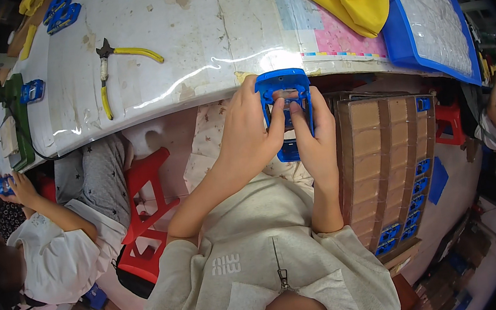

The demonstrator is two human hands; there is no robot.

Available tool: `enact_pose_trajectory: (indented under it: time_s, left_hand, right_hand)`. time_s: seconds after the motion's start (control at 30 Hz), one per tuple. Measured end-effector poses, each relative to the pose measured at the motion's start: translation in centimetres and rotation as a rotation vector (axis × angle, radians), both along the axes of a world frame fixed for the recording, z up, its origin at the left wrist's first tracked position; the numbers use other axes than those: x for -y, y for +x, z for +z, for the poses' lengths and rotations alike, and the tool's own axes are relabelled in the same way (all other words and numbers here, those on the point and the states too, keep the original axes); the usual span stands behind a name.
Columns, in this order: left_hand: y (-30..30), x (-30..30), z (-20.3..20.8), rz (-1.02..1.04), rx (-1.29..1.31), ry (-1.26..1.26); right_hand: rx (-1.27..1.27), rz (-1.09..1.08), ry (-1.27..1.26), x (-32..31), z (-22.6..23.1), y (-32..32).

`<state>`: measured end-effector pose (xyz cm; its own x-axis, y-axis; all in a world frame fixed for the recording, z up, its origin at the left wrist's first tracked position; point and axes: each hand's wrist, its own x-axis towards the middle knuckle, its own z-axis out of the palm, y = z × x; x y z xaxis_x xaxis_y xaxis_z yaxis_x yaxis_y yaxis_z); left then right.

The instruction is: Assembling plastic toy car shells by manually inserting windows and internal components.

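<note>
The blue plastic car-shaped shell (280, 80) is held in both hands above the lap, at the near edge of the worktable (186, 45); whether the table is touched cannot be told. The shell is gripped along its left side by the left hand (243, 126) and along its right side by the right hand (320, 127). Both thumbs are laid over the central opening, with their tips side by side. The fingers behind the shell are mostly hidden, so their exact placement cannot be confirmed.

Low weight is to be expected, given the thin walls and open middle. The material is judged stiff, with slight flex likely at the narrow side rails. The glossy surface may be slippery if handled with damp fingers. The slender parts around the opening should be treated as fragile; heavy thumb pressure there is best avoided. Hold should be taken at the long side walls, with support given from beneath at the solid end panel.

Similar blue pieces (388, 237) are seated in the compartmented brown tray (383, 139) to the right.
</note>
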<state>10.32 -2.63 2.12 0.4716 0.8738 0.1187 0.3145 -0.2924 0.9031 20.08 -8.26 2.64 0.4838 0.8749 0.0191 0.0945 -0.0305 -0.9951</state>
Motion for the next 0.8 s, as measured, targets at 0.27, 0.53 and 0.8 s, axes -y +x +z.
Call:
enact_pose_trajectory:
  time_s: [0.27,0.53,0.8]
  left_hand:
    - [0.1,-0.2,-0.1,-0.038,0.157,-0.143]
    - [0.3,-0.5,0.3,0.054,0.27,-0.236]
    - [0.2,-0.7,-1.0,0.116,0.27,-0.07]
  right_hand:
    - [0.066,0.008,-0.049,0.2,0.2,0.1]
    - [-0.065,0.039,0.036,0.7,-0.5,0.2]
    - [-0.102,0.14,-0.104,1.1,-1.3,0.4]
